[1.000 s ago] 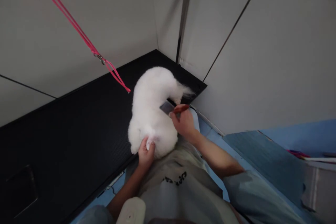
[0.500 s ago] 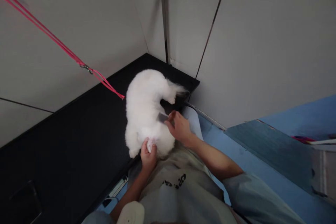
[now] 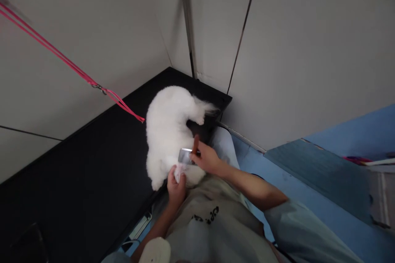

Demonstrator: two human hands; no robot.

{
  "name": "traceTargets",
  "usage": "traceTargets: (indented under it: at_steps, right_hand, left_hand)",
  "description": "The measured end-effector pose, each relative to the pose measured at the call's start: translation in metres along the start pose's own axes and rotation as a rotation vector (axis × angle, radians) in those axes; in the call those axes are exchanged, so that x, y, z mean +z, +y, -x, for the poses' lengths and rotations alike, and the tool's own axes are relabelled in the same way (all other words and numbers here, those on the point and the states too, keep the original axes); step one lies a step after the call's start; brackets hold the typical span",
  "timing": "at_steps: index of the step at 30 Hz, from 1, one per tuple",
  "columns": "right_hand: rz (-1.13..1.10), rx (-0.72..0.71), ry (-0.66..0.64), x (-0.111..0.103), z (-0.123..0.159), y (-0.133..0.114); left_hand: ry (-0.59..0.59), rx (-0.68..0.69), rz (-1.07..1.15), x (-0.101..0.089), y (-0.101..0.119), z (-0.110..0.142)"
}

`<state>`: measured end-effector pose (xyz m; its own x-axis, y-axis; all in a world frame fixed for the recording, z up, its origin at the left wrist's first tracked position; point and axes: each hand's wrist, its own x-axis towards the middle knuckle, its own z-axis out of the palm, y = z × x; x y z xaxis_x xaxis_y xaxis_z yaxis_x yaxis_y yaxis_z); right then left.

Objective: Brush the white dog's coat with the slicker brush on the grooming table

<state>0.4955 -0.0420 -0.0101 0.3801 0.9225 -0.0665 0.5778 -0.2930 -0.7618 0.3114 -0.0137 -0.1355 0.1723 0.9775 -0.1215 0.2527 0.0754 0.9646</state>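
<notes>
A fluffy white dog (image 3: 168,123) is on a black table (image 3: 101,168), its body curved and its tail toward the far corner. My left hand (image 3: 177,187) is closed, pinching a white, pinkish flap that looks like the dog's ear (image 3: 179,171) between thumb and fingers. In my right hand (image 3: 207,158) is a slicker brush (image 3: 185,155) with a flat silvery head and a reddish-brown handle. The brush head is over the fur just above the pinched ear; its bristles are hidden. The dog's face cannot be made out.
A pink leash loop (image 3: 123,104) with a metal clip slants from the upper left down to the dog's side. Grey walls (image 3: 296,49) and an upright post (image 3: 187,16) stand behind the table. My apron (image 3: 212,230) touches the near edge. Blue floor (image 3: 296,181) lies right.
My right hand has turned and brought the brush down and left, closer to the ear. My left hand keeps its pinch. The whole view has shifted slightly.
</notes>
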Motion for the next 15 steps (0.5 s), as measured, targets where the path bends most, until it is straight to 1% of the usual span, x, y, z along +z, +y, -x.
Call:
traceTargets:
  at_steps: [2, 3, 4, 6, 7, 8, 9, 10, 11, 12, 13, 14, 15]
  right_hand:
    - [0.042, 0.004, 0.169, 0.0, 0.0, 0.002]
    - [0.045, -0.019, 0.201, 0.0, 0.0, 0.002]
    - [0.035, -0.043, 0.166, 0.0, 0.001, 0.003]
    - [-0.001, -0.051, -0.01, 0.0, 0.003, 0.006]
    - [-0.005, -0.028, -0.058, -0.001, 0.003, 0.007]
    - [0.002, 0.005, -0.04, -0.001, 0.003, 0.008]
    - [0.015, 0.036, 0.034, -0.003, 0.003, 0.009]
    - [0.026, 0.054, 0.135, -0.003, 0.002, 0.01]
    - [0.027, 0.048, 0.207, -0.004, 0.001, 0.01]
    - [0.017, 0.023, 0.217, -0.004, -0.001, 0.009]
    - [0.002, -0.004, 0.167, -0.003, -0.004, 0.009]
    - [-0.012, -0.016, 0.09, -0.002, -0.007, 0.007]
    - [-0.013, -0.004, 0.029, 0.0, -0.011, 0.006]
  left_hand:
    - [0.033, -0.02, -0.005, 0.0, 0.0, 0.0]
    - [0.025, -0.027, -0.004, 0.0, 0.0, -0.001]
    - [0.018, -0.027, -0.003, 0.0, 0.0, -0.001]
    - [0.014, -0.033, 0.013, 0.0, -0.001, -0.003]
    - [0.017, -0.04, 0.024, 0.001, -0.001, -0.004]
    - [0.026, -0.044, 0.034, 0.001, -0.001, -0.006]
    - [0.035, -0.045, 0.043, 0.002, -0.001, -0.007]
    - [0.042, -0.038, 0.048, 0.004, 0.0, -0.009]
    - [0.039, -0.027, 0.046, 0.006, 0.001, -0.011]
    - [0.036, -0.012, 0.041, 0.008, 0.002, -0.013]
    - [0.032, 0.004, 0.039, 0.01, 0.004, -0.014]
    - [0.023, 0.016, 0.042, 0.012, 0.006, -0.016]
    - [0.011, 0.025, 0.045, 0.015, 0.008, -0.018]
